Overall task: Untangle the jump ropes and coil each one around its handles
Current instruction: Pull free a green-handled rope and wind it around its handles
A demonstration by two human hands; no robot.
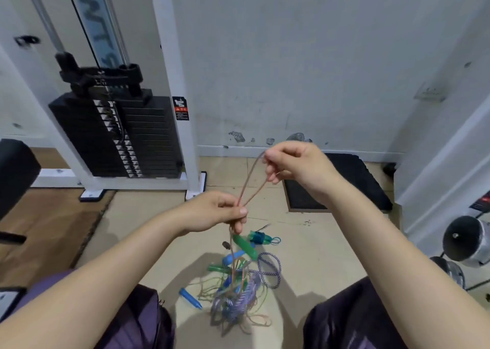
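A tangle of jump ropes (238, 295) lies on the floor between my knees, with green, blue and purple-striped cords mixed together. A thin pinkish rope (250, 181) rises from it as a loop. My left hand (214, 213) pinches both strands of that rope at the loop's base. My right hand (294, 165), higher and to the right, grips the top of the loop. A green handle (245, 246) hangs just under my left hand. A blue handle (189, 298) lies at the pile's left edge, and a teal handle (258, 237) lies behind the pile.
A black weight stack (119, 133) in a white frame stands at the back left. A black mat (342, 184) lies by the wall on the right. Dumbbells (466, 240) sit at the right edge. My knees in dark shorts flank the pile.
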